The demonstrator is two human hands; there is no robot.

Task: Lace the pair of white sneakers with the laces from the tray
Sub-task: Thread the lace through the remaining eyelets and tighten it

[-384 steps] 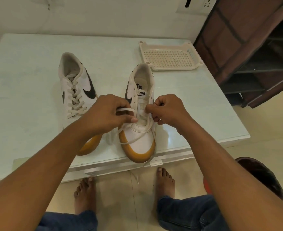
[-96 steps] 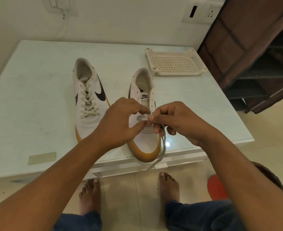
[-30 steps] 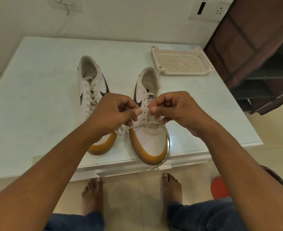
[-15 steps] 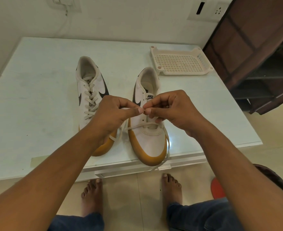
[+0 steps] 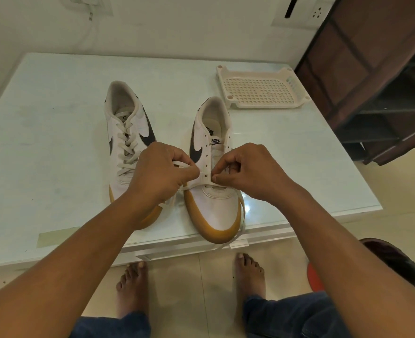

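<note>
Head view, single camera. I log the left hand (image 5: 157,174) with fingers curled, thumb and forefinger pinching the lace (image 5: 198,184) at a low eyelet of the unlaced sneaker (image 5: 216,208). The right hand (image 5: 248,172) is also curled, its pinch closed on the inner edge of that eyelet flap, apparently; the lace tip is hidden. This sneaker sits at the table (image 5: 55,142) front edge, just beside the laced sneaker (image 5: 126,132). The tray (image 5: 260,89) lies behind.
</note>
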